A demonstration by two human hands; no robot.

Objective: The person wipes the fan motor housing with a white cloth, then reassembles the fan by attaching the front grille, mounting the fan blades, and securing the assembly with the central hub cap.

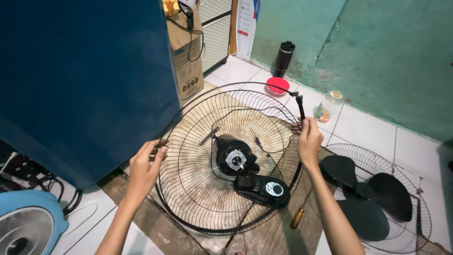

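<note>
Both hands on rear fan guard, motor hub central.
Left hand [144, 166] pinches wire guard [198, 189] rim left of motor hub [234, 159]; right hand [309, 141] closed around black rim clamp band [300, 106], upper right, axis upright.

Both of the person's bare forearms rise from the bottom edge of the frame and angle upward, the left one from the lower left and the right one from the lower right, with the 2 hands well apart at about mid-height. The left hand [145, 165] sits left of centre with its back to the camera, wrist nearly straight, fingers bent and curled inward at the tips in a closed grasp. The right hand [309, 140] sits right of centre and a little higher, fingers folded in a closed grip with the thumb side uppermost.
</note>
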